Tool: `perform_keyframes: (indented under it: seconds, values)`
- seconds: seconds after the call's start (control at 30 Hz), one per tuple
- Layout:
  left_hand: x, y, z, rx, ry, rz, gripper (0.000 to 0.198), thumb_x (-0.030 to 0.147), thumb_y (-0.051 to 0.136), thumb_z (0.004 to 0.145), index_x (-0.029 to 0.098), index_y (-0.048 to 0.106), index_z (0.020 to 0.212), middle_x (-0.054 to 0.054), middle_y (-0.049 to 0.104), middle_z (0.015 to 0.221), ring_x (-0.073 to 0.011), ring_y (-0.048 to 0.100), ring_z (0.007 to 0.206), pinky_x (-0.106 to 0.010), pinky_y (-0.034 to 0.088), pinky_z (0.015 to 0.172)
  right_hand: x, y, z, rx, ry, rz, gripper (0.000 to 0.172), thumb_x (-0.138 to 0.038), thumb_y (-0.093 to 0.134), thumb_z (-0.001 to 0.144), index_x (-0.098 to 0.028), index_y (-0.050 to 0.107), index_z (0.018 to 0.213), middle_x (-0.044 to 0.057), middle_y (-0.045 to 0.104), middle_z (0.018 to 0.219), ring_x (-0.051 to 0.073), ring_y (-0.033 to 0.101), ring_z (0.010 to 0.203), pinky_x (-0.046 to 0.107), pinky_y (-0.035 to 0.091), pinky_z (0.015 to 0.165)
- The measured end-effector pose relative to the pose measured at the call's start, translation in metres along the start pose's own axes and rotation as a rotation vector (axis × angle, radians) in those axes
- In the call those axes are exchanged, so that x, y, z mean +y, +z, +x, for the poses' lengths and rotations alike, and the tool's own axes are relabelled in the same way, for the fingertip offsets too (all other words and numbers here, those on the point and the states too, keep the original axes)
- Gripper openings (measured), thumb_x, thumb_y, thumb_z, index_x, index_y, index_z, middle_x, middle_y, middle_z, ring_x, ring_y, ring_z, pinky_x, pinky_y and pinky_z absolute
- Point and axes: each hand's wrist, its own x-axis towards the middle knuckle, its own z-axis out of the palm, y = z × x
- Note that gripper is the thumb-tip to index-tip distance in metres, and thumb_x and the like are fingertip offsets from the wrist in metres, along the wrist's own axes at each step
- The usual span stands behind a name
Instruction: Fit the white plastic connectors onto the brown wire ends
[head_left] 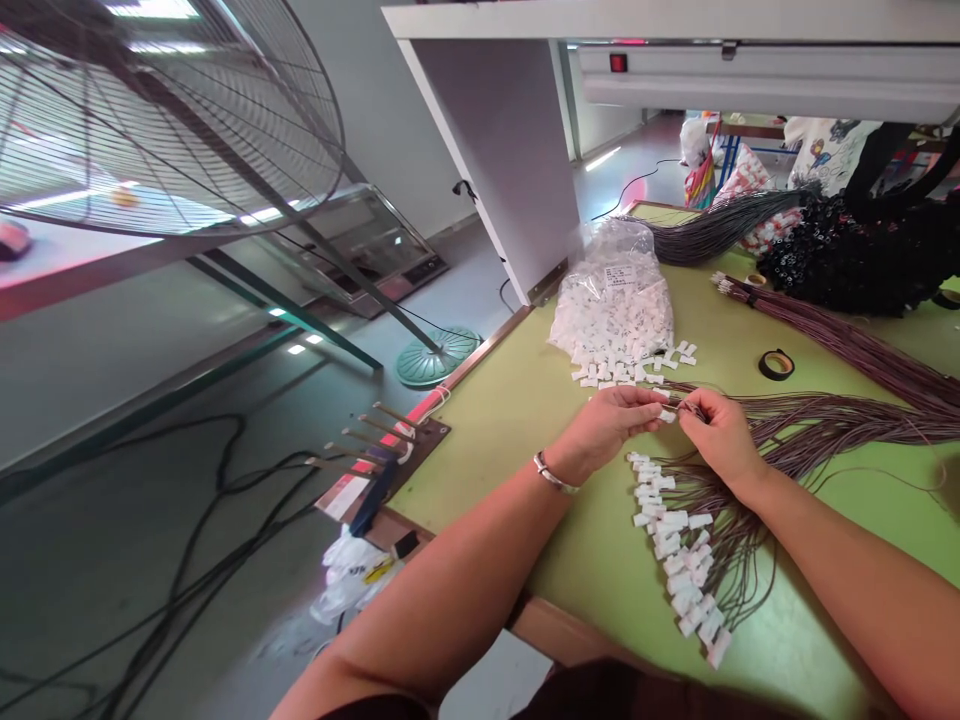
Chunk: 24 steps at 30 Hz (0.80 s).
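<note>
My left hand (616, 424), with a bracelet at the wrist, pinches a small white connector (667, 414) between thumb and fingertips. Close beside it on the right, my right hand (716, 432) is closed on thin brown wires (810, 425), whose ends meet the connector. Whether a wire is inside the connector is too small to tell. Below the hands, wires fitted with white connectors (679, 565) lie in a slanting row on the green table (495, 430). Loose white connectors (611, 372) spill from a clear plastic bag (619, 285) behind my left hand.
A tape roll (775, 364), a brown wire bundle (847, 340), grey wires (712, 225) and a black sequined item (855, 250) are at the right. A pronged rack (409, 445) sits on the left table edge. A fan (172, 120) stands beyond it.
</note>
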Motion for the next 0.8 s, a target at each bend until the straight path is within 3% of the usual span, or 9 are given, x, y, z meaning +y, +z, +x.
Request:
perform_keyframes:
  seconds: [0.27, 0.37, 0.53, 0.7, 0.8]
  values:
    - [-0.002, -0.008, 0.005, 0.067, 0.048, -0.081, 0.016, 0.013, 0.075, 0.063, 0.013, 0.073, 0.079, -0.004, 0.07, 0.082, -0.007, 0.06, 0.066, -0.024, 0.051, 0.074, -0.002, -0.003, -0.001, -0.014, -0.019, 0.062, 0.013, -0.027, 0.053, 0.072, -0.019, 0.052, 0.062, -0.004, 0.043, 0.055, 0.01, 0.035, 0.053, 0.024, 0.03, 0.051]
    - [0.0, -0.007, 0.003, 0.005, 0.008, -0.067, 0.014, 0.011, 0.073, 0.063, 0.012, 0.073, 0.078, -0.005, 0.069, 0.081, -0.0076, 0.06, 0.069, -0.024, 0.05, 0.077, 0.0, -0.003, 0.0, -0.101, -0.078, 0.057, 0.009, -0.025, 0.055, 0.07, -0.019, 0.053, 0.063, -0.004, 0.044, 0.055, 0.01, 0.037, 0.053, 0.024, 0.031, 0.053]
    - [-0.004, 0.0, 0.002, -0.092, -0.025, -0.055, 0.021, 0.009, 0.074, 0.061, 0.011, 0.071, 0.081, -0.006, 0.069, 0.081, -0.0108, 0.062, 0.076, -0.024, 0.048, 0.078, -0.001, -0.001, 0.0, -0.109, -0.08, 0.073, 0.012, -0.027, 0.054, 0.071, -0.019, 0.051, 0.062, -0.004, 0.041, 0.055, 0.01, 0.035, 0.053, 0.025, 0.03, 0.052]
    - [-0.012, 0.003, 0.005, -0.037, 0.104, 0.006, 0.023, 0.014, 0.08, 0.058, 0.012, 0.067, 0.077, -0.001, 0.067, 0.076, -0.0084, 0.061, 0.072, -0.022, 0.047, 0.074, -0.005, -0.004, 0.0, -0.158, -0.056, 0.121, 0.014, -0.03, 0.053, 0.073, -0.02, 0.05, 0.065, -0.004, 0.042, 0.055, 0.011, 0.038, 0.054, 0.024, 0.032, 0.053]
    - [-0.011, 0.0, 0.006, -0.007, 0.092, 0.026, 0.025, 0.02, 0.081, 0.059, 0.011, 0.068, 0.078, -0.002, 0.066, 0.073, -0.0092, 0.062, 0.068, -0.024, 0.049, 0.073, -0.004, -0.006, 0.0, -0.092, -0.024, 0.152, 0.014, -0.031, 0.054, 0.073, -0.019, 0.052, 0.065, -0.004, 0.043, 0.056, 0.01, 0.037, 0.054, 0.024, 0.031, 0.052]
